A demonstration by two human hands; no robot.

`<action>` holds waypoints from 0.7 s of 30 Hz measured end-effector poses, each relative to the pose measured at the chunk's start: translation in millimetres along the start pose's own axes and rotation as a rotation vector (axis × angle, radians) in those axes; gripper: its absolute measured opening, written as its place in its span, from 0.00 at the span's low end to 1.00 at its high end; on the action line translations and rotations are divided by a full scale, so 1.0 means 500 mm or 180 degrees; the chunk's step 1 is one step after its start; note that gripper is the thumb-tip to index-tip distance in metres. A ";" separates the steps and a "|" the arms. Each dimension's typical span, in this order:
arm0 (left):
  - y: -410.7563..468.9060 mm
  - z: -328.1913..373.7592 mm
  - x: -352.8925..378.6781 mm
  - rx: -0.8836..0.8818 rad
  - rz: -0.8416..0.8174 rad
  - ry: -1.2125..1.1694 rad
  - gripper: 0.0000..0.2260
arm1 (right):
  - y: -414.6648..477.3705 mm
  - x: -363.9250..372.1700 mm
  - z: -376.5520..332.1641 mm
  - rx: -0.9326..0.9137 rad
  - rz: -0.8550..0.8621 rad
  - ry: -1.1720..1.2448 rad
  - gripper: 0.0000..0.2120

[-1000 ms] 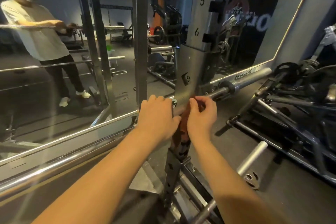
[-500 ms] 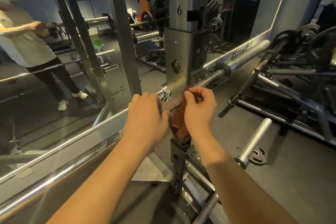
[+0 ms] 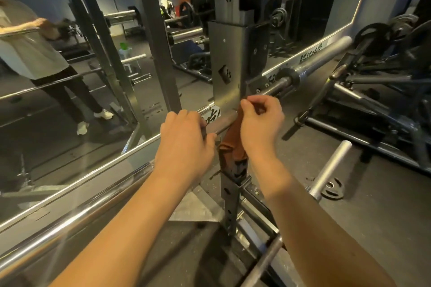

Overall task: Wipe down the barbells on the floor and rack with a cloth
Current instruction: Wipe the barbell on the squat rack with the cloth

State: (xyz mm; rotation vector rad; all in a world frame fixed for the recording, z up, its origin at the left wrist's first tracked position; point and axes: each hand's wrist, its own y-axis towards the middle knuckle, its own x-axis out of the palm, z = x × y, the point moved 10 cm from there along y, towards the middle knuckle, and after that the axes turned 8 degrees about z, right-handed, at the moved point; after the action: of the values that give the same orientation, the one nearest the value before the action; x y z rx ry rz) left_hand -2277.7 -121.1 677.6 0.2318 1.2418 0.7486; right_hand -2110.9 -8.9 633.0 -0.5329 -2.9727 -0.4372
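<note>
The left grip point(image 3: 186, 144), a bare hand, is curled over the shaft of the barbell point(image 3: 221, 121) and holds it from above. The right grip point(image 3: 258, 123), also a bare hand, is just beside it. It pinches the top of the brown cloth point(image 3: 233, 147) between thumb and bent fingers, close against the bar. The cloth lies over the shaft between the two grips, and its loose end hangs down below them, in front of the rack upright point(image 3: 229, 58). How far the cloth goes around the bar I cannot tell.

The barbell rests in the rack, directly behind the right grip. From there its thick sleeve runs away up and to the right of that grip, and the chrome shaft continues down and to the left, past the left grip.

Beyond the left grip stands a large mirror point(image 3: 70, 112), and it shows a person in a light shirt and dark trousers. Below the right grip and to its right, a silver peg point(image 3: 331, 168) sticks out over the dark floor point(image 3: 384, 228), and a small plate point(image 3: 332, 191) lies at its near end.
</note>
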 end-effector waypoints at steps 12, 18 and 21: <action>0.002 0.003 -0.001 0.0013 0.0019 -0.0004 0.09 | -0.030 0.014 -0.014 -0.0159 -0.0371 -0.0163 0.04; 0.003 0.005 -0.003 0.0016 -0.0023 0.0001 0.08 | -0.070 0.016 -0.015 -0.0342 -0.0691 -0.0372 0.04; -0.001 0.006 -0.006 -0.0024 -0.0048 0.0085 0.09 | -0.086 0.010 -0.003 -0.0191 -0.1099 -0.0467 0.05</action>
State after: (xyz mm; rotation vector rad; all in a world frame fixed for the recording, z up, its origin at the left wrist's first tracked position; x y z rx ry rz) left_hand -2275.0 -122.6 680.5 0.2066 1.2645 0.7455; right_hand -2130.4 -46.4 623.9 -0.0522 -3.2097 -0.5363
